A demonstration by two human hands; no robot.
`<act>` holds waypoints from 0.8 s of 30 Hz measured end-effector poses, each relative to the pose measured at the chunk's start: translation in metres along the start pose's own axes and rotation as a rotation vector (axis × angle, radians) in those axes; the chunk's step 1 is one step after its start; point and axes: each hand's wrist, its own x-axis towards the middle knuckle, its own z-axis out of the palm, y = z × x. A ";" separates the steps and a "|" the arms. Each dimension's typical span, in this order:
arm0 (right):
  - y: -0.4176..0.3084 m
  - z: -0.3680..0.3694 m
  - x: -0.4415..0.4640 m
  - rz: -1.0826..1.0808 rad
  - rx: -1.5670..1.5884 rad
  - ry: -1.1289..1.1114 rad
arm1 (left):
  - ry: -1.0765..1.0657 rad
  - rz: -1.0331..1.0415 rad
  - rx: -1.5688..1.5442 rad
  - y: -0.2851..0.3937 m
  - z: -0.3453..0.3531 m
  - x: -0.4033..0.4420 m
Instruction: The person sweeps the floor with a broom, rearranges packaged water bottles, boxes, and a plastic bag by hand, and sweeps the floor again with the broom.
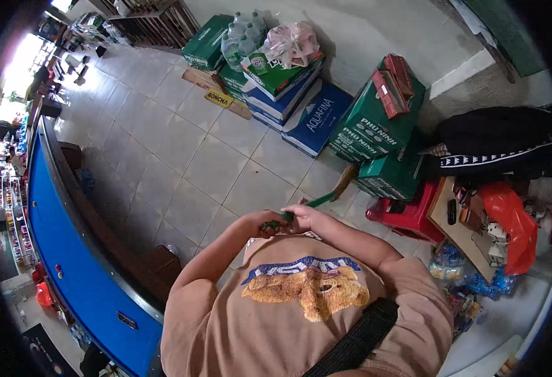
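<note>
The tiled floor [182,157] spreads ahead of the hands, and to their left runs a long blue-topped table [81,251] with dark raised edges, which look made to keep the few balls on it from rolling off. Ahead and to the right, green cartons [370,122] are piled by the wall, with blue cartons [317,116] just beside them; stacking probably saves floor space, and the flat tops bear lighter things, such as a knotted clear bag [292,44]. Right of the hands, dark clothing [496,135] lies above a red plastic stool [408,217] and a wooden board [461,235], with a red bag [511,220] on the board's far side.

Nearest is the green-handled tool [320,201], perhaps a small broom, held in front of the shirt. It slants away to the right, its tan end near the lowest green carton. The left hand [260,222] is curled around the near end of the handle; the right hand [302,218] closes on it farther along, close beside the left. Two spaced grips likely steady the long end. Whether the fingertips press together underneath, I cannot tell.
</note>
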 end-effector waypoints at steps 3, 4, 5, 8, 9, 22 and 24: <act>-0.002 0.044 0.010 0.010 -0.071 -0.019 | 0.127 0.103 -0.181 -0.005 -0.002 -0.036; -0.004 0.058 0.015 -0.028 -0.117 0.030 | 0.137 0.173 -0.249 -0.007 0.000 -0.043; -0.008 0.069 0.016 -0.033 -0.160 0.018 | 0.143 0.244 -0.316 -0.008 0.001 -0.051; -0.035 0.077 0.053 0.012 -0.233 -0.082 | 0.188 0.188 -0.408 0.004 -0.017 -0.051; -0.043 0.099 0.044 0.016 -0.228 0.041 | 0.204 0.252 -0.472 0.012 -0.023 -0.047; -0.019 0.080 0.051 -1.268 -0.243 0.341 | 0.069 -0.004 0.061 0.092 -0.083 0.091; -0.015 0.088 0.047 -1.417 -0.244 0.437 | -0.075 -0.046 0.158 0.092 -0.093 0.091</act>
